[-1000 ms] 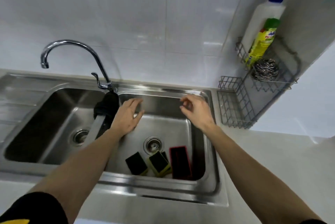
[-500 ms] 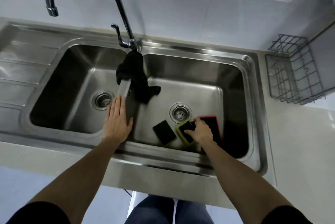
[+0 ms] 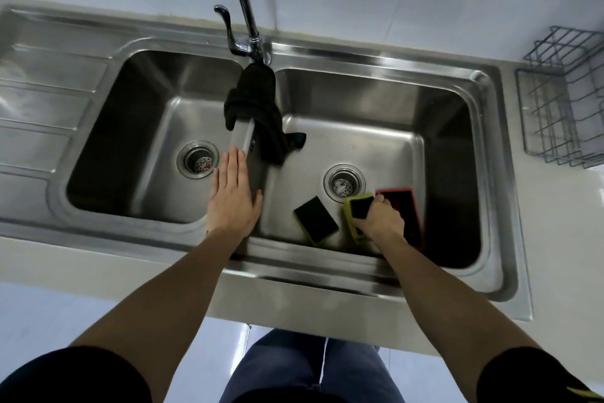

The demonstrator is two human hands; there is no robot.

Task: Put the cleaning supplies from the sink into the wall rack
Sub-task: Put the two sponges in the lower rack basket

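Three sponges lie at the near side of the right basin of a steel double sink (image 3: 376,58). My right hand (image 3: 380,223) grips the middle one, a yellow-green sponge with a dark pad (image 3: 358,210), its near end hidden under my fingers. Left of it lies a second yellow-green sponge (image 3: 315,219); to the right, a red-edged dark sponge (image 3: 400,206) partly behind my hand. My left hand (image 3: 233,195) rests flat, fingers straight, on the divider between the basins. A grey wire rack (image 3: 562,99) hangs at the right edge.
A dark cloth (image 3: 256,105) is draped over the divider beyond my left hand. The chrome tap (image 3: 243,1) rises behind it. Each basin has a round drain (image 3: 343,183). A ribbed draining board (image 3: 42,102) lies to the left.
My view has tipped further down and closer to the sink. My right hand has closed round the middle sponge. My left hand stays on the divider.
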